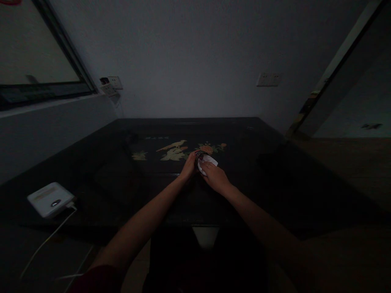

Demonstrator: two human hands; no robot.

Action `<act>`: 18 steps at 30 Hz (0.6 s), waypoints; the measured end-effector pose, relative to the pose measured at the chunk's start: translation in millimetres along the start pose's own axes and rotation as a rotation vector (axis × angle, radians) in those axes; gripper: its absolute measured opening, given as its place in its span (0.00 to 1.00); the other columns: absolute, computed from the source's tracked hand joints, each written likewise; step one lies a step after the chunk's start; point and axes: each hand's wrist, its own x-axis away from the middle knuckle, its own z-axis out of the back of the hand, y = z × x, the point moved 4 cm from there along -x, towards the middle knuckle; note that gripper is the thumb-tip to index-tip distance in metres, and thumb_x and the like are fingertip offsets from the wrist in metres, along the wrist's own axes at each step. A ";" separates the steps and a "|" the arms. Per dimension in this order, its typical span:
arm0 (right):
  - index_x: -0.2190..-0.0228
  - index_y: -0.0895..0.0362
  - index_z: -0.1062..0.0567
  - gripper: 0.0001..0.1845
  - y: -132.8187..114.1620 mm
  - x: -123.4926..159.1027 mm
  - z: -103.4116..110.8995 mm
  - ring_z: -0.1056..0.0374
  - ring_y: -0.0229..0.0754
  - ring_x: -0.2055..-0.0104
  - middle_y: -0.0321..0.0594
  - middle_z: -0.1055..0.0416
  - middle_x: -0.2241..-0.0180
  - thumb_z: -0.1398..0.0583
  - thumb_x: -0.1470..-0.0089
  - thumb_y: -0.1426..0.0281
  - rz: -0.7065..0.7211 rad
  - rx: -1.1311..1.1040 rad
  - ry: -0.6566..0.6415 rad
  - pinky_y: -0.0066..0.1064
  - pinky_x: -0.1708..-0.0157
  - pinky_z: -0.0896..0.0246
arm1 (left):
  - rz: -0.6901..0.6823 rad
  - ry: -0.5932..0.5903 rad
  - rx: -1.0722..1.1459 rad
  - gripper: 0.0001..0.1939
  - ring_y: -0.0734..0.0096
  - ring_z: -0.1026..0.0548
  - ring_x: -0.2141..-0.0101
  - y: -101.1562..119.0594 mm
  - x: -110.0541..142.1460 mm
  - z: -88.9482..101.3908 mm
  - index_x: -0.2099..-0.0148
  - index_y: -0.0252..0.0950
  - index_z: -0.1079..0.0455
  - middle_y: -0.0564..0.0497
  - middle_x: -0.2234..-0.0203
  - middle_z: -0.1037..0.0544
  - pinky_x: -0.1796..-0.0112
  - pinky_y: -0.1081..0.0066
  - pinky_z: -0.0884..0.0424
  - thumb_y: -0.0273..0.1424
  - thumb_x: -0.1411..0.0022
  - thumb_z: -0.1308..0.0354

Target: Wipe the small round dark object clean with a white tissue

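Note:
Over the middle of the dark glossy table (116,199), my left hand (188,165) is closed around the left side of a small dark round object (200,154). Its rim catches a little light, but the dimness keeps me from telling its kind. My right hand (215,176) grips a crumpled white tissue (211,159), which touches the near right side of that object. Some of the tissue is hidden under my fingers. Both hands are close together, almost touching.
A painted bird and flower design (174,151) decorates the tabletop. On the left stands a white box (50,199) with a white cable (45,242) hanging off the table edge. Wall sockets (269,79) and a plugged-in adapter (108,88) are on the wall behind.

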 end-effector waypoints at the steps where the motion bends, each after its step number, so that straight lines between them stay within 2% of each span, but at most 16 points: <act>1: 0.46 0.62 0.33 0.23 0.1 -0.2 -1.4 0.41 0.50 0.39 0.56 0.35 0.43 0.47 0.43 0.77 0.005 0.024 0.004 0.42 0.42 0.44 | 0.002 -0.003 0.000 0.18 0.67 0.25 0.61 -0.2 -0.2 -0.1 0.49 0.37 0.34 0.46 0.57 0.24 0.64 0.71 0.29 0.39 0.32 0.57; 4: 0.43 0.63 0.36 0.26 1.4 -0.7 -6.7 0.46 0.52 0.36 0.57 0.40 0.40 0.48 0.43 0.78 0.003 0.049 0.033 0.46 0.40 0.46 | 0.024 -0.011 0.000 0.18 0.66 0.25 0.60 -0.3 0.0 -0.7 0.48 0.38 0.34 0.46 0.56 0.24 0.64 0.69 0.28 0.41 0.32 0.57; 8: 0.42 0.61 0.37 0.26 2.4 -0.7 -8.5 0.48 0.50 0.35 0.56 0.39 0.40 0.48 0.43 0.77 -0.018 0.003 0.072 0.47 0.39 0.49 | 0.006 -0.012 -0.006 0.18 0.65 0.25 0.58 1.9 0.9 -1.2 0.48 0.38 0.34 0.46 0.55 0.24 0.61 0.68 0.28 0.40 0.32 0.56; 13: 0.43 0.63 0.36 0.26 2.5 -0.5 -7.2 0.46 0.50 0.37 0.56 0.39 0.41 0.44 0.44 0.75 -0.010 -0.048 0.041 0.45 0.40 0.47 | -0.025 -0.005 -0.017 0.18 0.64 0.25 0.58 0.3 -1.2 0.8 0.48 0.37 0.34 0.45 0.54 0.25 0.59 0.66 0.28 0.40 0.33 0.55; 18: 0.47 0.63 0.33 0.24 6.7 -3.5 -15.5 0.41 0.51 0.41 0.57 0.35 0.45 0.41 0.46 0.73 0.017 -0.234 0.064 0.46 0.41 0.48 | -0.042 -0.010 -0.011 0.19 0.65 0.25 0.60 -2.0 -3.9 1.8 0.48 0.36 0.34 0.45 0.56 0.24 0.58 0.66 0.29 0.40 0.33 0.56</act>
